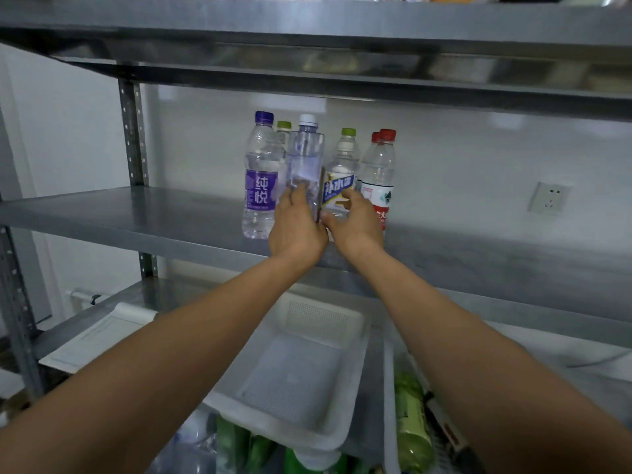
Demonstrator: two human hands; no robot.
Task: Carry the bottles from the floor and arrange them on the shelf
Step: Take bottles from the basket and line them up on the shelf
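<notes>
Both hands are up at the middle shelf (pixel 136 213), grey metal.

Left hand (pixel 297 230) is wrapped round the lower body of the white-cap bottle (pixel 306 155), which is clear with no readable label. Its fingers (pixel 297 196) curl onto the bottle's front. The bottle is upright. Its base is hidden behind the hand, so I can't tell if it's seated on the shelf or just off it.

Right hand (pixel 357 227) grips the green-cap bottle (pixel 343 169), the one with the blue-and-white label. The thumb is on the bottle's left side and the fingers sit over the lower label. This bottle is upright too, directly right of the white-cap one and about touching it.

Others in the same cluster on the shelf, all upright:
- purple-cap bottle (pixel 260 179), just left of the white-cap bottle
- second green cap (pixel 284 125), peeking out behind those two
- red-cap bottle (pixel 382 172), just right of the right hand
- another red cap (pixel 375 136), close behind it

Below the shelf there's a white tray (pixel 360 364) between the forearms and a paper pad (pixel 99 336) off to the left. A wall socket (pixel 549 198) sits on the white wall at right.
</notes>
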